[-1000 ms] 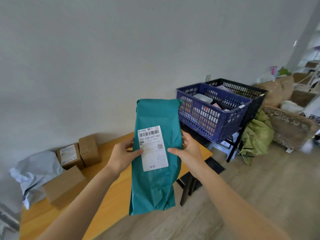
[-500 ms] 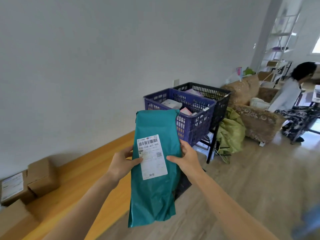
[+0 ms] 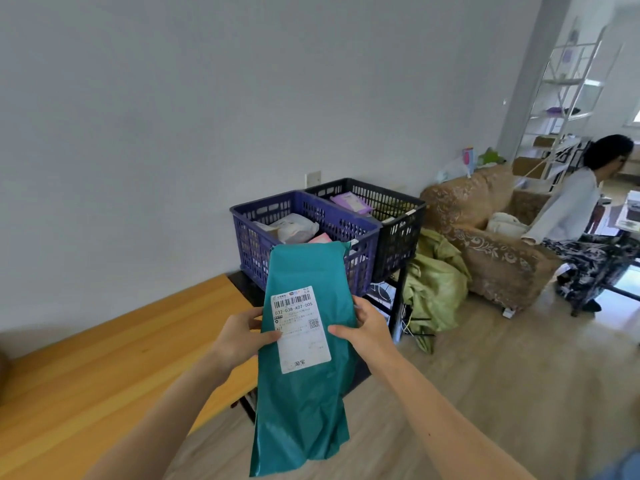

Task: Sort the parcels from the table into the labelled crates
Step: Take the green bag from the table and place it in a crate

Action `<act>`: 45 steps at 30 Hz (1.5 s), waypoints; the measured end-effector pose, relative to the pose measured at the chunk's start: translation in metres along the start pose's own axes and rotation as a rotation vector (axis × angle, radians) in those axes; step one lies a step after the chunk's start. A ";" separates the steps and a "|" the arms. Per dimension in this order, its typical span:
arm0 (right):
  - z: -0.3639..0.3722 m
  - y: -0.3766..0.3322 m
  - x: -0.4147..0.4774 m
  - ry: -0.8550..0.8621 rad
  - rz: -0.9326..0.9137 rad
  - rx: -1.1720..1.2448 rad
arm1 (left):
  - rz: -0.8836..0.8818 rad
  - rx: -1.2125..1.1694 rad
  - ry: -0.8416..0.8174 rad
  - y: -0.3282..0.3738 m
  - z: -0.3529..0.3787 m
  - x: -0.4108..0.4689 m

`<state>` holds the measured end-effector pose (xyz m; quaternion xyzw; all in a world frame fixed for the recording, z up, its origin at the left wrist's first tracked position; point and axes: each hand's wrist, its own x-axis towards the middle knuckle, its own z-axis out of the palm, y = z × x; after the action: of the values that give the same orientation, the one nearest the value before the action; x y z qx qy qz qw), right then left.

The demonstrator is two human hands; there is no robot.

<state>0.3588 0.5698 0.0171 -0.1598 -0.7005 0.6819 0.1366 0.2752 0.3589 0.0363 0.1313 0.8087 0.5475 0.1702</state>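
**We have turned from the tabletop toward the crates**

Over the last second our view has swung to the right. The cardboard boxes that lay on the tabletop have slid out of sight, and a sofa with a seated person has come in. The blue crate and the black crate stand touching side by side on a dark stand just past the tabletop's far end. They now sit near the middle of our view, and both already hold parcels.

The teal parcel has not shifted in our grasp. It hangs upright in the air in front of the blue crate, with its lower end drooping free. Our left hand pinches its left edge, thumb on the front. Our right hand grips the right edge with the fingers curled behind it. The label faces us and reads 032-038-A07-005.

We judge that the label is read and the carry to the crates has begun. The small white tags on the crate rims are too small to read, so we cannot yet tell which crate takes this parcel.
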 end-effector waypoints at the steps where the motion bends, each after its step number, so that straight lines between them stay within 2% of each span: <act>1: -0.013 0.000 0.007 -0.009 0.003 -0.003 | -0.003 0.004 0.004 0.005 0.012 0.006; 8: -0.079 0.010 0.064 0.007 0.035 0.032 | -0.014 0.018 0.037 0.035 0.074 0.053; 19: -0.115 0.007 0.189 -0.054 0.039 0.021 | -0.064 -0.056 0.034 0.061 0.106 0.174; 30: -0.115 -0.021 0.365 -0.142 0.064 -0.027 | -0.099 -0.080 0.062 0.090 0.096 0.331; 45: -0.071 -0.028 0.539 -0.335 0.039 -0.187 | -0.229 -0.090 0.116 0.090 0.063 0.463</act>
<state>-0.1044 0.8556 0.0334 -0.0696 -0.7706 0.6334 -0.0104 -0.1162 0.6291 0.0373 -0.0013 0.8016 0.5668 0.1901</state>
